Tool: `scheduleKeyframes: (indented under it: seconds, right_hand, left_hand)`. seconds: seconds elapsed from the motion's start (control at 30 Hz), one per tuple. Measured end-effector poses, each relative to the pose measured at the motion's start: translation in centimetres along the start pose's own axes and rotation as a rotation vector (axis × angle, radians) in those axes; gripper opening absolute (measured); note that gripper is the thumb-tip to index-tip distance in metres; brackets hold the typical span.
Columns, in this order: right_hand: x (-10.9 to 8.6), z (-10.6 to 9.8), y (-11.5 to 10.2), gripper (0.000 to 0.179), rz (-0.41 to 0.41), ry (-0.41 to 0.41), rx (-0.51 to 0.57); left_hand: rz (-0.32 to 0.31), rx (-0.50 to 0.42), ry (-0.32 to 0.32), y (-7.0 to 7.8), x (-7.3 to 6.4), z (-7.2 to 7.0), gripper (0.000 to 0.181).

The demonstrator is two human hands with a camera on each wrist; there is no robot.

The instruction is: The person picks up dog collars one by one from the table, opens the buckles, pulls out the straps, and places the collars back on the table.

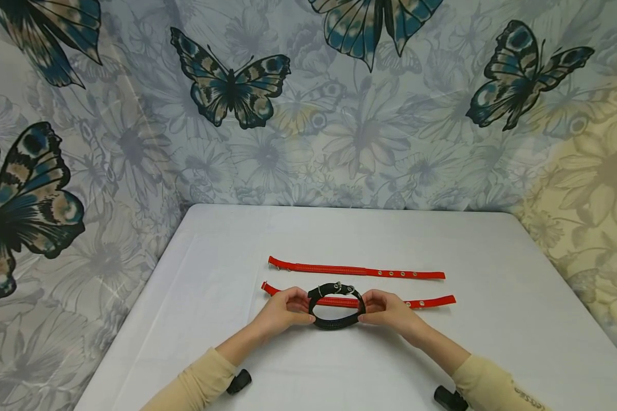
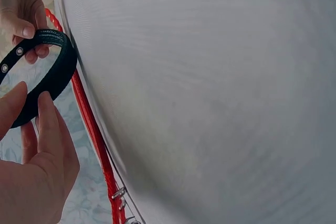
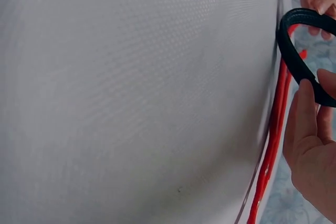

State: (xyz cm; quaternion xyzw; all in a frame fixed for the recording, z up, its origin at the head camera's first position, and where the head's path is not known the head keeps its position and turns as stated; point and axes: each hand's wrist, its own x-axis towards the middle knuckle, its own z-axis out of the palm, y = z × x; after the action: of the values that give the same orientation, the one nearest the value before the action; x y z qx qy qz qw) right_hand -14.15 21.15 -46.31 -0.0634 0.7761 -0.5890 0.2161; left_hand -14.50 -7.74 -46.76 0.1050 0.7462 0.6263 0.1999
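A black collar [image 1: 336,324], buckled into a loop, is held between both hands in the head view. My left hand [image 1: 284,312] pinches its left side between thumb and fingers. On the opposite side my right hand [image 1: 389,311] pinches the loop the same way. The metal buckle sits at the top of the loop, facing away from me. Eyelets show along the strap of the black collar [image 2: 59,77] in the left wrist view. Behind the loop lies a red collar [image 1: 432,302], stretched out flat and partly hidden by the hands and the black collar.
Farther back, a second red collar [image 1: 334,269] lies straight across the white table [image 1: 226,234], roughly parallel to the first. A butterfly-patterned wall covering [image 1: 298,160] rises behind the table's far edge. Dark cylindrical pieces [image 1: 239,382] show beside both forearms.
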Motion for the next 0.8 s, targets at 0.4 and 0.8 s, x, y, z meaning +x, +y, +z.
scheduleKeyframes:
  seconds: [0.4,0.8]
  right_hand:
    - [-0.8,-0.1,-0.6,0.032,-0.039,0.071,-0.165]
    - [-1.1,-0.5,-1.8,0.032,-0.081,0.078,-0.122]
  left_hand:
    - [0.042,0.068,0.002,0.0,-0.2,0.1,0.033]
    - [0.082,0.108,0.007,-0.1,-0.2,0.0,0.033]
